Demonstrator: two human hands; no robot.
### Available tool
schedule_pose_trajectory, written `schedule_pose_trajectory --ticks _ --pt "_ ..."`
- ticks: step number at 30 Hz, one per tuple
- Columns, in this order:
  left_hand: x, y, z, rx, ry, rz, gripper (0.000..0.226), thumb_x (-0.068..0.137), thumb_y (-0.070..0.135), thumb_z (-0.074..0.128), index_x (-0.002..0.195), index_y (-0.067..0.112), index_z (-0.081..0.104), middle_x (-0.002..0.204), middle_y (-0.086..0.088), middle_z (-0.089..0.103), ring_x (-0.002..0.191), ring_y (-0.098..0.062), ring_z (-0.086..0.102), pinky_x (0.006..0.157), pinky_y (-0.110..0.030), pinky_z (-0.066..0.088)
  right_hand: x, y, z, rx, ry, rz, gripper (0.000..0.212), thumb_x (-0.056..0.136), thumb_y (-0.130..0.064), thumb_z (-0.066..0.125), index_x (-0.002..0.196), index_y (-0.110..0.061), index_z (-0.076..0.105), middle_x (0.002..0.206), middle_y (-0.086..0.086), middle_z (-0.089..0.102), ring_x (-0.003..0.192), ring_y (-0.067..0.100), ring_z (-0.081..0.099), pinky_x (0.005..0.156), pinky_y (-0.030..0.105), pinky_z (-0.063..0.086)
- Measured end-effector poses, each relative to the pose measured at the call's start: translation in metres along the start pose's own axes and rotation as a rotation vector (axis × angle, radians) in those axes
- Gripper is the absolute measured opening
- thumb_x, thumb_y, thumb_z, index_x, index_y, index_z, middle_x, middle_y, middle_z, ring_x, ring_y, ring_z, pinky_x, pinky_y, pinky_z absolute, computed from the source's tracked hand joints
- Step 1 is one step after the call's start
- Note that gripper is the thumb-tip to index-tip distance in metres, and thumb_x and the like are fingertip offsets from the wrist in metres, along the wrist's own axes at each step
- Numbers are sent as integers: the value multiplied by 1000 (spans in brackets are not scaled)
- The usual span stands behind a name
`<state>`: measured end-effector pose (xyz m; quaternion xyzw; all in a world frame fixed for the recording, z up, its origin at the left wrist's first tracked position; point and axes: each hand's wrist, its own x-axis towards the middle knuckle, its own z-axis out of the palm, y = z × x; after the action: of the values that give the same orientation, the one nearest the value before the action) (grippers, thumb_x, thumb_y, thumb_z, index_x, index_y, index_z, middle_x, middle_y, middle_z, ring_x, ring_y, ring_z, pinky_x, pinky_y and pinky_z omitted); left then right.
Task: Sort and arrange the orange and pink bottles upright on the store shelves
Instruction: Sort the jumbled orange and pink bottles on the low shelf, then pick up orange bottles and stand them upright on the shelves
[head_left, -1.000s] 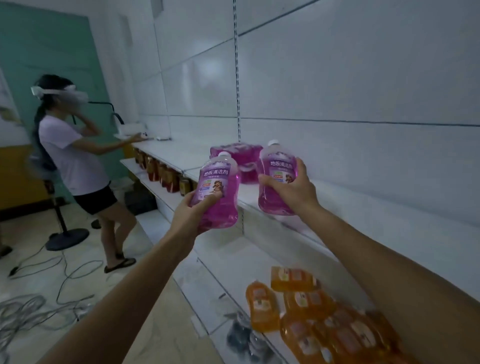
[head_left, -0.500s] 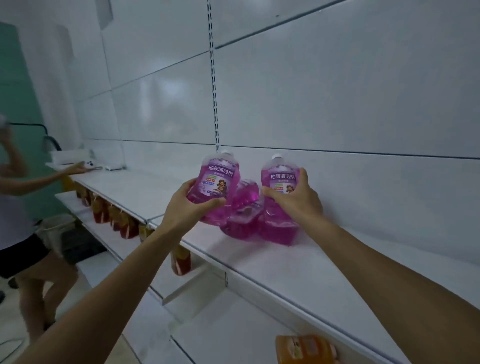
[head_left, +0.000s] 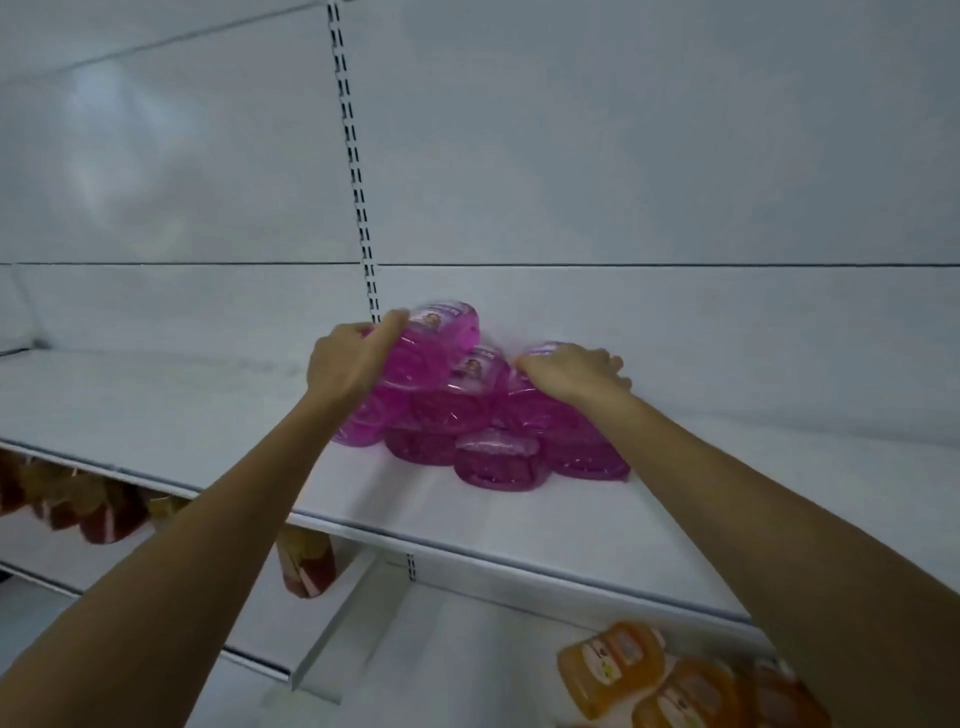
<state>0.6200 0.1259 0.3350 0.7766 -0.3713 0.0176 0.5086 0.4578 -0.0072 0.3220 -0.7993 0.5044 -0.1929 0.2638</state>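
Observation:
Several pink bottles lie heaped on the upper white shelf, their bases toward me. My left hand grips a pink bottle tipped on its side atop the left of the heap. My right hand lies over another pink bottle on the right, fingers curled round its top. A third labelled pink bottle sits between them, and one more lies at the front. Orange bottles lie flat on the lower shelf at bottom right.
A slotted upright rail runs up the white back panel behind the heap. Dark red and amber bottles stand on the shelf below at left, one under the shelf edge. A white divider bar lies on the lower shelf.
Both hands have carried their pink bottles forward and down onto the heap and tipped them from upright onto their sides. The view has turned toward the shelf; the other person is out of sight.

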Motion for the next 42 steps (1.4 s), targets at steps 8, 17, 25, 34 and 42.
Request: schedule_pose_trajectory --ticks 8,17,25,34,42 --pt "11 -14 -5 -19 -94 51 48 95 46 39 128 13 54 130 -13 54 102 -23 50 85 -32 36 -4 -1 0 308 75 76 50 77 -52 51 109 -14 57 125 13 52 118 33 45 100 41 40" --pt "-37 41 3 110 -30 527 53 82 45 45 125 17 58 132 -4 56 123 -23 45 102 -35 32 -38 40 -36 326 433 -24 52 93 -24 50 138 1 39 140 17 45 128 30 43 99 33 37" --pt "-135 91 79 -34 -304 682 34 88 24 58 121 16 61 126 -4 60 115 -21 51 97 -27 34 -106 123 -84 192 500 3 62 91 -20 52 146 -7 28 145 13 37 133 26 37 92 26 34" --pt "-291 100 150 -179 -575 601 32 88 20 59 118 15 62 122 -3 61 113 -17 53 93 -24 36 -231 263 -122 97 642 123 52 89 -14 56 138 -7 40 134 11 46 122 24 46 98 32 39" --pt "-395 51 188 -139 -752 408 33 88 20 58 120 13 62 122 -5 62 110 -18 55 86 -22 39 -315 349 -85 69 622 270 29 86 -11 58 115 -7 54 106 6 54 99 21 51 82 32 42"
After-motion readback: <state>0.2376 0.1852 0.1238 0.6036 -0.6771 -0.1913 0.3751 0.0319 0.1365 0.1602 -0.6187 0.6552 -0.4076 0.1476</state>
